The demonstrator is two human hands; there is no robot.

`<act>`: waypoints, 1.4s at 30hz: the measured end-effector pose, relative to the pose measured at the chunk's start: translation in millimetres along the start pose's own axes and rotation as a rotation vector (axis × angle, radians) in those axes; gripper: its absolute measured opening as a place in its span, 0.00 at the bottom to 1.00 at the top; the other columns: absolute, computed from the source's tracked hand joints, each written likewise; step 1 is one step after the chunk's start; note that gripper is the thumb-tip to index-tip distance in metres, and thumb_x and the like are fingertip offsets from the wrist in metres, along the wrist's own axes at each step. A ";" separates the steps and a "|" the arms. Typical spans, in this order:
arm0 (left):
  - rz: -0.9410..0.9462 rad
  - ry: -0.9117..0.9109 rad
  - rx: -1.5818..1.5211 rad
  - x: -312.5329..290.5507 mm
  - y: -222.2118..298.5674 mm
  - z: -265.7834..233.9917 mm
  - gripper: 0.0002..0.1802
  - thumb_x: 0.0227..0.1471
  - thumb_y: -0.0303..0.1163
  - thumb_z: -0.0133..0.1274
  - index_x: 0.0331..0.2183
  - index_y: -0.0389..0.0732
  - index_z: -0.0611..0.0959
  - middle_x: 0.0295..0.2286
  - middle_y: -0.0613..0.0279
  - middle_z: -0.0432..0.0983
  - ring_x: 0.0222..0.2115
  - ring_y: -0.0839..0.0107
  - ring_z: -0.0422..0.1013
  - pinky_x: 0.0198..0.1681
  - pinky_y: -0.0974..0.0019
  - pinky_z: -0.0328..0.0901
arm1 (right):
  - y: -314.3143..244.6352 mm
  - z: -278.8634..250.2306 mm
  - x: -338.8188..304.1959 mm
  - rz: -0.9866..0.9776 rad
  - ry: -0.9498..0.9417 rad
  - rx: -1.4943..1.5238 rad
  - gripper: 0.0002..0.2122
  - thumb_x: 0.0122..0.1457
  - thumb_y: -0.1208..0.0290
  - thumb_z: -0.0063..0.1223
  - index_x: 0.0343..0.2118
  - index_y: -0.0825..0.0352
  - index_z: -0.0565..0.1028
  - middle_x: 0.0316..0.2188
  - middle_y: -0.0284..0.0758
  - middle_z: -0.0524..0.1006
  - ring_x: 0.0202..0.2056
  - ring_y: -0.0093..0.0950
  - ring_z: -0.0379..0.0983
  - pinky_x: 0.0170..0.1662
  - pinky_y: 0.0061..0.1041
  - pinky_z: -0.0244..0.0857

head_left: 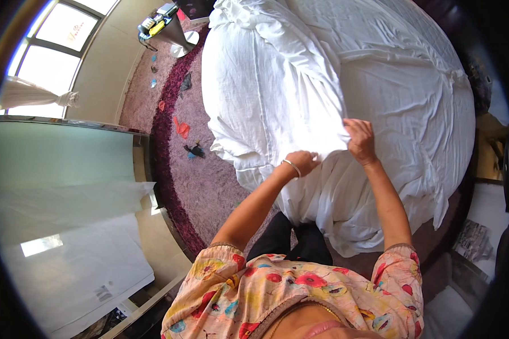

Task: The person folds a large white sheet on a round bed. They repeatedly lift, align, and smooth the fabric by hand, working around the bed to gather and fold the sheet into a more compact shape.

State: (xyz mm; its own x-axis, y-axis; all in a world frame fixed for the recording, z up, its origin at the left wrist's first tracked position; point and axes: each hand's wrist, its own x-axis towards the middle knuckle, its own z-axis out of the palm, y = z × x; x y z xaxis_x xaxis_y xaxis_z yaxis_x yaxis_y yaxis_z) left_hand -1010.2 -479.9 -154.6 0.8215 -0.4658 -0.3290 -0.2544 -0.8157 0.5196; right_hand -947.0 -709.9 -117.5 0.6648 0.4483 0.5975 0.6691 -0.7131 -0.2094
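A large white sheet (300, 85) lies rumpled over a round bed, its folds hanging down at the near edge. My left hand (303, 162), with a bangle at the wrist, is closed on the sheet's near edge. Farther right, my right hand (360, 139) pinches the same cloth at a corner. Between the two hands the fabric is lifted and pulled taut. Beneath and to the right, more white bedding (401, 113) spreads in wrinkles across the bed.
Purple carpet (209, 181) with scraps such as a red piece (181, 128) and a dark one (195, 151) lies left of the bed. A small pedestal table (175, 37) holding items stands far left. A glass panel (62, 158) rises at the left; my legs touch the near bedding.
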 end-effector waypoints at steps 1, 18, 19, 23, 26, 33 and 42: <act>0.115 0.035 0.001 14.9 -37.6 19.5 0.22 0.55 0.47 0.46 0.42 0.41 0.79 0.36 0.50 0.78 0.38 0.54 0.74 0.42 0.56 0.68 | -20.3 5.7 16.8 -0.051 -0.009 0.075 0.09 0.44 0.83 0.45 0.29 0.70 0.76 0.35 0.36 0.77 0.40 0.33 0.73 0.44 0.33 0.62; -0.611 0.230 -0.109 62.0 -5.2 -67.6 0.26 0.49 0.51 0.52 0.37 0.36 0.76 0.35 0.49 0.79 0.38 0.53 0.75 0.40 0.57 0.69 | -120.2 24.6 -2.1 -0.264 -0.188 0.381 0.04 0.36 0.75 0.51 0.15 0.66 0.69 0.18 0.35 0.69 0.25 0.32 0.69 0.36 0.31 0.64; -0.616 0.247 -0.117 64.9 -12.6 -62.9 0.23 0.49 0.49 0.52 0.35 0.37 0.77 0.36 0.50 0.79 0.38 0.53 0.75 0.40 0.57 0.69 | -121.5 18.5 -0.6 -0.278 -0.192 0.381 0.04 0.36 0.75 0.51 0.15 0.66 0.69 0.18 0.35 0.68 0.24 0.32 0.69 0.36 0.31 0.64; -0.379 0.418 -0.214 66.0 2.6 -47.8 0.17 0.53 0.43 0.48 0.29 0.38 0.79 0.30 0.49 0.78 0.32 0.49 0.74 0.36 0.54 0.68 | -118.4 -0.3 -9.6 -0.297 -0.160 0.418 0.04 0.38 0.74 0.51 0.14 0.66 0.69 0.18 0.34 0.68 0.24 0.32 0.68 0.36 0.31 0.63; 0.106 0.553 -0.284 57.3 51.0 -44.6 0.14 0.55 0.36 0.48 0.23 0.36 0.72 0.17 0.47 0.69 0.22 0.47 0.68 0.29 0.54 0.64 | -96.1 -26.1 -27.4 -0.292 -0.185 0.483 0.04 0.40 0.75 0.54 0.16 0.65 0.70 0.19 0.35 0.70 0.24 0.33 0.68 0.36 0.32 0.63; 0.369 0.375 -0.498 -4.9 190.6 -15.6 0.10 0.54 0.29 0.50 0.25 0.34 0.72 0.19 0.54 0.65 0.22 0.59 0.66 0.29 0.61 0.63 | 20.0 -141.0 -38.2 -0.248 -0.067 0.290 0.08 0.45 0.81 0.51 0.30 0.65 0.70 0.36 0.38 0.74 0.37 0.36 0.70 0.42 0.34 0.62; 0.492 0.294 -0.527 -49.3 329.8 51.6 0.15 0.52 0.30 0.52 0.23 0.36 0.64 0.19 0.50 0.59 0.22 0.51 0.61 0.28 0.56 0.59 | 68.1 -150.7 -51.3 -0.478 -0.131 0.116 0.10 0.52 0.75 0.49 0.37 0.61 0.78 0.45 0.34 0.75 0.49 0.30 0.69 0.52 0.30 0.59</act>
State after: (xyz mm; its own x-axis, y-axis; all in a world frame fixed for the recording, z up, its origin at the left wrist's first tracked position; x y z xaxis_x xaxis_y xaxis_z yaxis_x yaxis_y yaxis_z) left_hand -1161.0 -743.6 -7.7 0.7969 -0.5623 0.2210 -0.4094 -0.2337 0.8819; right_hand -985.6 -862.7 -45.8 0.3062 0.7791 0.5470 0.9363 -0.3501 -0.0254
